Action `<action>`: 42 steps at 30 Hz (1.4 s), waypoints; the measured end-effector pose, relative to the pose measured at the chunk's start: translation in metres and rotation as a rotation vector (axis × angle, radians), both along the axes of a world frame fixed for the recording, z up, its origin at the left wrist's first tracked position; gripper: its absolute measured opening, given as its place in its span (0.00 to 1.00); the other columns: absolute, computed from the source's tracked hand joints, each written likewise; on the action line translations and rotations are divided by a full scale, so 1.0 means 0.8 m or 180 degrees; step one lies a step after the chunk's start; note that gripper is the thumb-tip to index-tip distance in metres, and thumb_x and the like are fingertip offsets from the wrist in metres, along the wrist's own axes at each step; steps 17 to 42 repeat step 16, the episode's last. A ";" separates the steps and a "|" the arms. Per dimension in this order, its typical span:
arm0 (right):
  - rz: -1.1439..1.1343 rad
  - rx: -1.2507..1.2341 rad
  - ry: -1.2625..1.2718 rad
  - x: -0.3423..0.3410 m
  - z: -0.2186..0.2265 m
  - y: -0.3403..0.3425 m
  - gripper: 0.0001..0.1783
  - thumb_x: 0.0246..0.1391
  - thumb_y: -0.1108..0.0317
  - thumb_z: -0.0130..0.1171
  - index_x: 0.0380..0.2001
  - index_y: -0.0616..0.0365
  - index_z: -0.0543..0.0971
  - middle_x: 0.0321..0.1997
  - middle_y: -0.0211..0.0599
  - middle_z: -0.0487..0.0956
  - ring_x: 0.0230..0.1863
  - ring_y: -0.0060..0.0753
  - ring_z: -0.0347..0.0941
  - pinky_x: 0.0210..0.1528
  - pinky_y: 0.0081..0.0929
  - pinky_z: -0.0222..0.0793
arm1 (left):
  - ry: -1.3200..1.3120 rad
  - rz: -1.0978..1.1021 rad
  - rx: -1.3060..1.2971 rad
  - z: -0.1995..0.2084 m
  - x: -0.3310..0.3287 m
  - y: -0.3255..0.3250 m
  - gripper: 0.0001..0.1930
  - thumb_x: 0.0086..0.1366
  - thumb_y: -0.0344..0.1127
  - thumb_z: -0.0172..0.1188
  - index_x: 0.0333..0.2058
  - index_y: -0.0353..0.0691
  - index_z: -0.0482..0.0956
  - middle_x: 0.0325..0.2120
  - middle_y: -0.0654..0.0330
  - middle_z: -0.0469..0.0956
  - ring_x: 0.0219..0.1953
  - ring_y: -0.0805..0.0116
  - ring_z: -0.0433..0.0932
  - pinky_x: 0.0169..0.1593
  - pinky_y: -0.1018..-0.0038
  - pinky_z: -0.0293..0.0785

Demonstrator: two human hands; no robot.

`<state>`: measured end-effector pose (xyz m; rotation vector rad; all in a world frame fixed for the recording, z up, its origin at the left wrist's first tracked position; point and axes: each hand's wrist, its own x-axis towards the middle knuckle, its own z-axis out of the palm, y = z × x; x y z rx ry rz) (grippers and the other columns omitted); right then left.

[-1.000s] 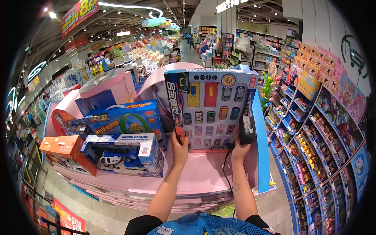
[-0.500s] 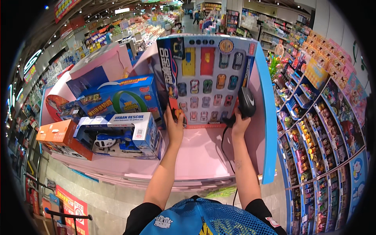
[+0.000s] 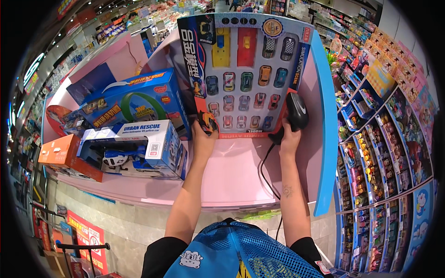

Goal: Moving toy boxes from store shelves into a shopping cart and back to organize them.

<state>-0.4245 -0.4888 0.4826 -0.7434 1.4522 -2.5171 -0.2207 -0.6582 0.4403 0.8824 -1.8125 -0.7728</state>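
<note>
A large, flat toy car box (image 3: 241, 104) stands upright on the pink counter, its front facing me. Rows of small model cars show on that face. My left hand (image 3: 204, 139) grips its lower left edge, thumb on the front and the other fingers mostly hidden. In my right hand (image 3: 289, 139) is a black handheld barcode scanner (image 3: 296, 111), held against the box's lower right edge. Whether those fingers also grip the box cannot be made out. The scanner's black cable (image 3: 263, 171) hangs down past my right forearm.
Left of my left hand stand a white and blue helicopter toy box (image 3: 134, 150), a blue track toy box (image 3: 130, 104) and an orange box (image 3: 69, 157). A blue-edged panel (image 3: 326, 139) bounds the pink counter (image 3: 232, 180) on the right. Beyond it are toy shelves (image 3: 371, 176).
The view has shifted, and the toy car box looks larger and reaches higher in it. Both hands keep their places at its lower edges, with the scanner still in my right hand.
</note>
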 end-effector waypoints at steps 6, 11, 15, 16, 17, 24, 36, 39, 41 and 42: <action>0.0005 -0.0049 0.0028 -0.005 -0.014 -0.002 0.17 0.58 0.75 0.61 0.51 0.63 0.77 0.45 0.28 0.76 0.44 0.19 0.71 0.49 0.22 0.65 | -0.0028 -0.0153 0.0264 0.005 -0.002 0.001 0.38 0.56 0.30 0.67 0.62 0.29 0.57 0.55 0.38 0.67 0.58 0.41 0.68 0.59 0.60 0.67; 0.0083 0.0000 -0.0165 -0.005 -0.014 -0.010 0.16 0.57 0.74 0.62 0.49 0.61 0.77 0.43 0.27 0.76 0.43 0.19 0.71 0.48 0.22 0.65 | 0.0026 -0.0138 0.0373 0.009 -0.002 0.003 0.37 0.59 0.32 0.66 0.62 0.30 0.57 0.54 0.38 0.70 0.57 0.43 0.71 0.60 0.61 0.66; 0.0045 -0.0106 -0.0100 -0.003 -0.016 -0.015 0.18 0.56 0.74 0.62 0.51 0.61 0.76 0.45 0.28 0.76 0.45 0.20 0.71 0.50 0.22 0.66 | -0.0027 -0.0153 0.0336 0.000 0.000 -0.002 0.38 0.59 0.32 0.66 0.64 0.32 0.56 0.55 0.39 0.70 0.58 0.42 0.70 0.60 0.61 0.66; 0.0061 -0.0065 -0.0071 -0.006 -0.017 -0.014 0.19 0.56 0.74 0.62 0.52 0.61 0.75 0.46 0.28 0.76 0.45 0.20 0.71 0.50 0.22 0.66 | -0.0056 -0.0140 0.0312 -0.001 -0.001 -0.002 0.39 0.59 0.33 0.66 0.64 0.33 0.55 0.56 0.39 0.70 0.58 0.42 0.70 0.61 0.61 0.65; 0.0061 -0.0065 -0.0071 -0.006 -0.017 -0.014 0.19 0.56 0.74 0.62 0.52 0.61 0.75 0.46 0.28 0.76 0.45 0.20 0.71 0.50 0.22 0.66 | -0.0056 -0.0140 0.0312 -0.001 -0.001 -0.002 0.39 0.59 0.33 0.66 0.64 0.33 0.55 0.56 0.39 0.70 0.58 0.42 0.70 0.61 0.61 0.65; 0.0061 -0.0065 -0.0071 -0.006 -0.017 -0.014 0.19 0.56 0.74 0.62 0.52 0.61 0.75 0.46 0.28 0.76 0.45 0.20 0.71 0.50 0.22 0.66 | -0.0056 -0.0140 0.0312 -0.001 -0.001 -0.002 0.39 0.59 0.33 0.66 0.64 0.33 0.55 0.56 0.39 0.70 0.58 0.42 0.70 0.61 0.61 0.65; 0.0061 -0.0065 -0.0071 -0.006 -0.017 -0.014 0.19 0.56 0.74 0.62 0.52 0.61 0.75 0.46 0.28 0.76 0.45 0.20 0.71 0.50 0.22 0.66 | -0.0056 -0.0140 0.0312 -0.001 -0.001 -0.002 0.39 0.59 0.33 0.66 0.64 0.33 0.55 0.56 0.39 0.70 0.58 0.42 0.70 0.61 0.61 0.65; 0.0061 -0.0065 -0.0071 -0.006 -0.017 -0.014 0.19 0.56 0.74 0.62 0.52 0.61 0.75 0.46 0.28 0.76 0.45 0.20 0.71 0.50 0.22 0.66 | -0.0056 -0.0140 0.0312 -0.001 -0.001 -0.002 0.39 0.59 0.33 0.66 0.64 0.33 0.55 0.56 0.39 0.70 0.58 0.42 0.70 0.61 0.61 0.65; 0.0061 -0.0065 -0.0071 -0.006 -0.017 -0.014 0.19 0.56 0.74 0.62 0.52 0.61 0.75 0.46 0.28 0.76 0.45 0.20 0.71 0.50 0.22 0.66 | -0.0056 -0.0140 0.0312 -0.001 -0.001 -0.002 0.39 0.59 0.33 0.66 0.64 0.33 0.55 0.56 0.39 0.70 0.58 0.42 0.70 0.61 0.61 0.65; 0.0061 -0.0065 -0.0071 -0.006 -0.017 -0.014 0.19 0.56 0.74 0.62 0.52 0.61 0.75 0.46 0.28 0.76 0.45 0.20 0.71 0.50 0.22 0.66 | -0.0056 -0.0140 0.0312 -0.001 -0.001 -0.002 0.39 0.59 0.33 0.66 0.64 0.33 0.55 0.56 0.39 0.70 0.58 0.42 0.70 0.61 0.61 0.65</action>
